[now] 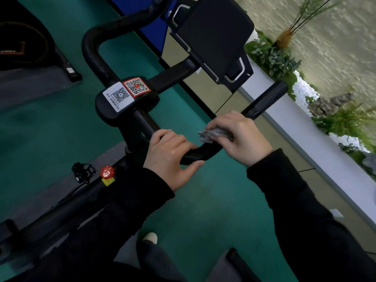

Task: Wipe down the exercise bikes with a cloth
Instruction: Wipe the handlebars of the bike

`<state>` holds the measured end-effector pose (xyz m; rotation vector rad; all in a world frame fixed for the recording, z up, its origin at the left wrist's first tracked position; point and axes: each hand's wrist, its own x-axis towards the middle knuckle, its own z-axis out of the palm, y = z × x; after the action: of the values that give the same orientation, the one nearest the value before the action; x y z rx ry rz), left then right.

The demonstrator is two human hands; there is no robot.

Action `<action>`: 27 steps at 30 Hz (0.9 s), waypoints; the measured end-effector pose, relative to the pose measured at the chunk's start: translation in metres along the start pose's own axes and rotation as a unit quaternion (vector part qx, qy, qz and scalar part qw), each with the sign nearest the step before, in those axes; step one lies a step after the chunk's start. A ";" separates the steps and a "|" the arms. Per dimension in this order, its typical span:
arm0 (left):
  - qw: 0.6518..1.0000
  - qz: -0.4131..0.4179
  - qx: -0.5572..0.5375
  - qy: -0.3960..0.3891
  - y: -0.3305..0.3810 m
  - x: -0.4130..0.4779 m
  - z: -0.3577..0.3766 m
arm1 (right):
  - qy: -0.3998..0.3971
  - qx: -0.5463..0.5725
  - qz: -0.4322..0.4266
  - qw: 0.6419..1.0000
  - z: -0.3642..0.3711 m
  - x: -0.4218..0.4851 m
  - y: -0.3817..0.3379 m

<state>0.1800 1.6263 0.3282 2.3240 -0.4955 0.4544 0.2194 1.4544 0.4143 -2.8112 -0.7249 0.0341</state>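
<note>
Cloth, grey and bunched, sits clamped in my right hand against the near right bend of the bike's black handlebar; my left hand grips that bar just beside it.

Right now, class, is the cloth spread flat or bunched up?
Bunched up. The grey cloth is a crumpled wad gripped in the right hand against the handlebar; only a ragged edge shows.

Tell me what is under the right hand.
A grey cloth sits under the right hand, held against the black handlebar. Most of the cloth and the bar beneath are hidden.
</note>
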 end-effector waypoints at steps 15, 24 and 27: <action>0.999 0.006 -0.014 0.028 -0.004 -0.001 0.006 | -0.379 -0.008 0.073 0.922 -0.016 0.081 0.005; 1.000 0.007 0.002 0.023 -0.002 0.000 0.004 | -0.435 0.028 0.069 0.898 -0.013 0.091 0.010; 1.000 0.004 0.002 0.019 -0.001 -0.001 0.003 | -0.405 -0.049 0.084 0.909 -0.022 0.092 0.024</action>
<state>0.1806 1.6250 0.3252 2.3131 -0.4854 0.5016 0.3130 1.4735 0.4337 -2.8903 -0.6239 1.2837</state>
